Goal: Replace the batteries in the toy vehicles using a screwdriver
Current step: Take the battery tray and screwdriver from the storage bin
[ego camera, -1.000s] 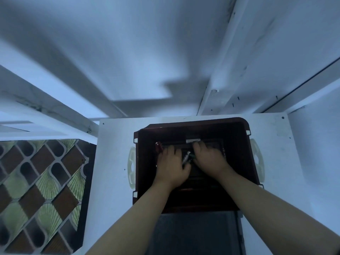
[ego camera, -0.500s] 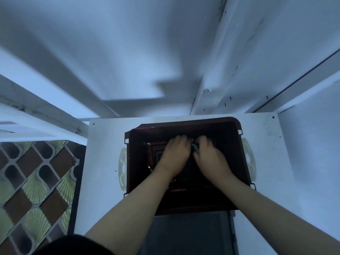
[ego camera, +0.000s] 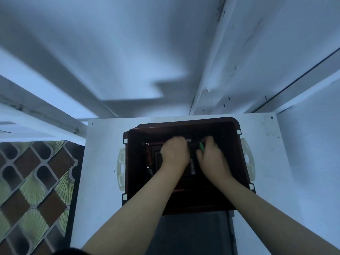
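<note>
Digging in bin [ego camera: 137, 181]: right hand [ego camera: 211, 159] pinches green stick [ego camera: 201, 145], maybe screwdriver. Left hand [ego camera: 174, 153] curled, blurred, grip unclear. Should lift slowly, check tip first.

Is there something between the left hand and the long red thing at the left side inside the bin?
Nothing visible. The left hand is inside the dark bin, just right of the long red thing, and only dim bin floor shows between them. The right hand holds a green thing on the far side.
</note>
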